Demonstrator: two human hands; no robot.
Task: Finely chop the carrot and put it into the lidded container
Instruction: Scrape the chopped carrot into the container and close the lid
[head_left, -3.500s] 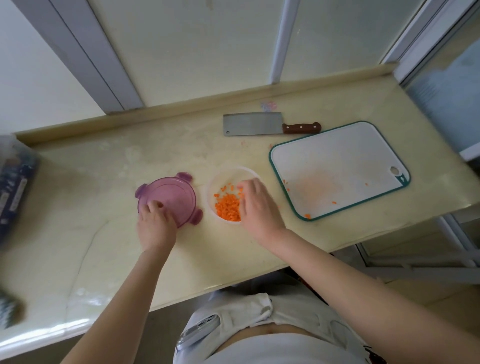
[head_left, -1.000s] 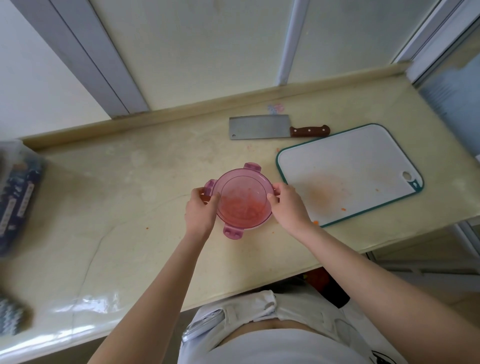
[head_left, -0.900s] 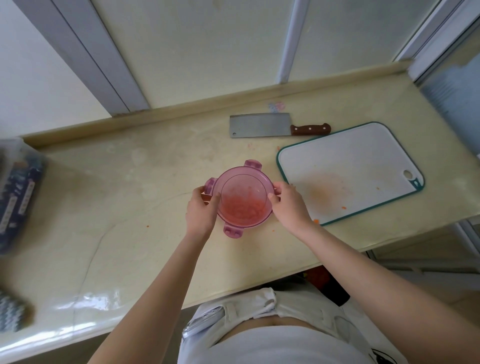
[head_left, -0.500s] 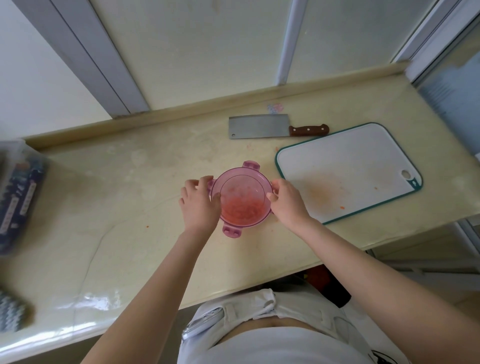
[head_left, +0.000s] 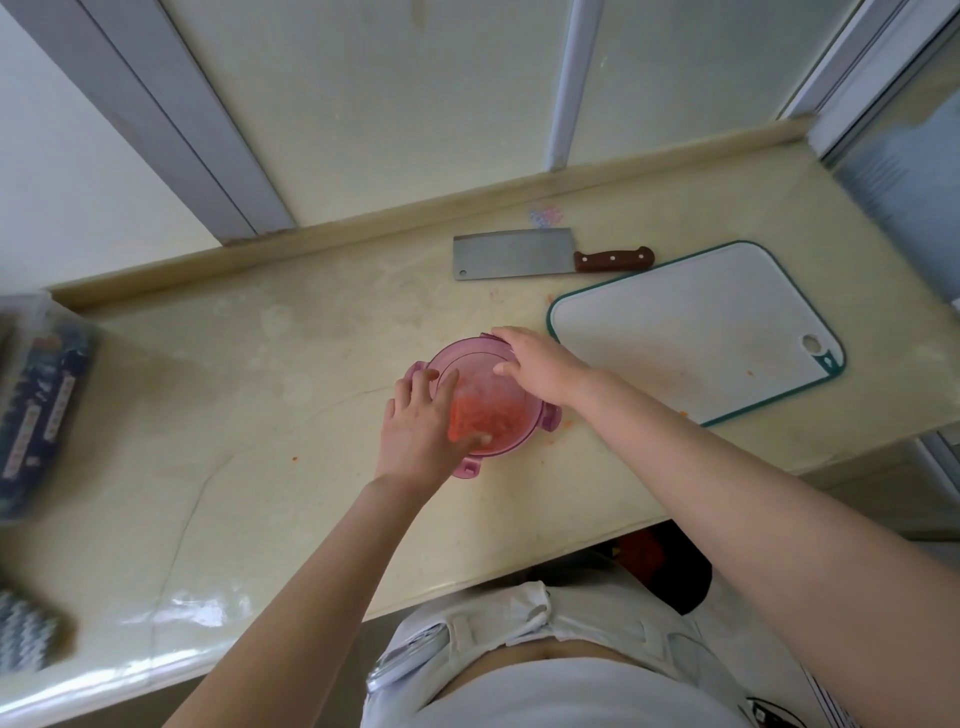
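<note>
on the tabletop (head_left: 249, 415), left hand (head_left: 418, 423) and right hand (head_left: 543, 369) press straight fingers (head_left: 448, 383) onto the lid (head_left: 475, 358); probably light, stiff; grip its clips (head_left: 550, 415).

The pale stone counter (head_left: 260, 415) carries a cleaver (head_left: 511, 253) near its back edge, a white cutting board (head_left: 691, 332) at the right, the pink-lidded container (head_left: 475, 376) mid-counter, stray carrot bits (head_left: 294, 459) and a blurred box (head_left: 36, 415) far left.
</note>
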